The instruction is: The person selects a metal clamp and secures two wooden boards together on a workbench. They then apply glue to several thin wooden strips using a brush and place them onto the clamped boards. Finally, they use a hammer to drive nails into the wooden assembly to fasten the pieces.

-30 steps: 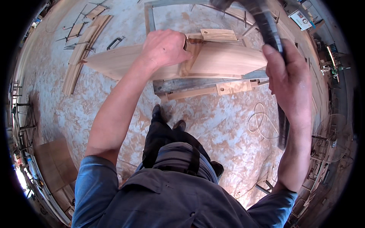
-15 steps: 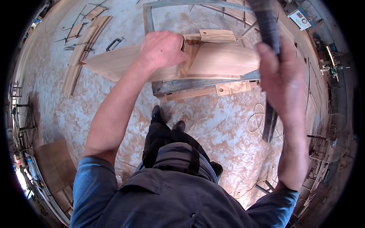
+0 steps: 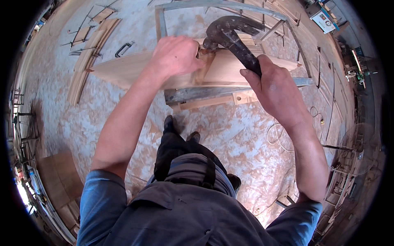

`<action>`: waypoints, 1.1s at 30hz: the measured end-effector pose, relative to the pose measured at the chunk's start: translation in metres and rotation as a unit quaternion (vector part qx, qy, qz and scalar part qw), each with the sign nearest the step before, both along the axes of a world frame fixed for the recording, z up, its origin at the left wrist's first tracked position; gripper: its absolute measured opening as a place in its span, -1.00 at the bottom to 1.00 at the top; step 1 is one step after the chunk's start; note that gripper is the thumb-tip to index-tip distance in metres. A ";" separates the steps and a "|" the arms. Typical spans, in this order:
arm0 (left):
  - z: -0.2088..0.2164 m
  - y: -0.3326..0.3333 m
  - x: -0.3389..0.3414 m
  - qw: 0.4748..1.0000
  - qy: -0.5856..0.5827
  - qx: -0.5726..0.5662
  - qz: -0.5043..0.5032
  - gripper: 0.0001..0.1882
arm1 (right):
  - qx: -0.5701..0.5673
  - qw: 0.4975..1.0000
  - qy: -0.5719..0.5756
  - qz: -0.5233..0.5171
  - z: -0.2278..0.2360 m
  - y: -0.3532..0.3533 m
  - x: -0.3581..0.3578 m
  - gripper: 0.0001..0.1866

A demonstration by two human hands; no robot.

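My right hand (image 3: 279, 86) is wrapped round the handle of a dark claw hammer (image 3: 236, 41). The hammer's striking face is down at a brown wooden piece (image 3: 207, 60) set across a long pale board (image 3: 131, 67). My left hand (image 3: 176, 55) is closed over the board, just left of the hammer head, its thumb pointing towards that piece. What the left fingers hold is hidden, though a small dark edge shows beside them. Under the board runs a grey trestle (image 3: 184, 95).
A grey frame (image 3: 221, 4) stands beyond the board. On the floor to the left are a C-clamp (image 3: 124, 49) and clamped boards (image 3: 84, 61). A pale cable (image 3: 274, 131) lies coiled at the right. A brown panel (image 3: 60, 179) leans at the lower left.
The hammer has swung down and left from its raised place at the right, onto the brown wooden piece. My left hand has stayed almost where it was.
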State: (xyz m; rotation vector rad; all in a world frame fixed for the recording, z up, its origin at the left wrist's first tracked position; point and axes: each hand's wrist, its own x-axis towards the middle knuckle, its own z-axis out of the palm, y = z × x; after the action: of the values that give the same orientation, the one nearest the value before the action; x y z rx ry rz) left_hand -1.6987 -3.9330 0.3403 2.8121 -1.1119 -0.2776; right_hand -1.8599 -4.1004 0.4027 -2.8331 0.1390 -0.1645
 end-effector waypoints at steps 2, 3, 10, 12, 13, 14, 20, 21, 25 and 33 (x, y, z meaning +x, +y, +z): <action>-0.005 -0.003 0.002 1.000 -0.012 -0.012 -0.005 -0.57 | 0.003 1.000 -0.010 -0.003 0.005 -0.002 0.000 -0.67; -0.008 -0.003 0.003 1.000 -0.017 -0.015 -0.004 -0.57 | 0.013 1.000 0.001 -0.018 0.013 -0.001 0.000 -0.67; -0.004 0.000 0.000 0.999 -0.025 -0.022 0.003 -0.56 | -0.032 0.999 -0.015 0.008 -0.006 0.001 0.000 -0.66; -0.004 -0.002 0.000 0.999 -0.024 -0.026 0.000 -0.56 | -0.017 1.000 -0.013 0.014 -0.001 -0.003 0.004 -0.65; -0.003 -0.001 0.001 0.999 -0.024 -0.025 -0.002 -0.57 | -0.021 0.999 -0.018 0.015 0.002 -0.003 0.005 -0.66; -0.002 -0.001 0.001 0.999 -0.024 -0.024 -0.006 -0.57 | -0.026 0.999 -0.022 0.015 0.006 -0.003 0.005 -0.67; -0.011 0.008 0.006 0.999 -0.027 -0.019 0.023 -0.57 | 0.169 0.976 -0.119 -0.072 0.030 0.008 0.003 -0.68; -0.009 0.005 0.005 0.999 -0.032 -0.030 0.009 -0.57 | 0.083 0.994 -0.057 -0.031 0.011 0.004 0.002 -0.68; -0.004 -0.003 0.003 0.999 -0.028 -0.033 -0.008 -0.58 | -0.005 1.000 0.016 -0.004 0.001 -0.002 0.005 -0.69; -0.002 -0.003 0.005 1.000 -0.006 -0.020 0.005 -0.57 | 0.005 0.999 -0.002 0.031 -0.008 -0.006 0.008 -0.69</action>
State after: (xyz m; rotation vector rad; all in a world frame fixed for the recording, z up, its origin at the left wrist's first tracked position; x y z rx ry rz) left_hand -1.6935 -3.9356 0.3380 2.7873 -1.0919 -0.2363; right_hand -1.8521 -4.1063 0.3949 -2.8235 0.0502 -0.1564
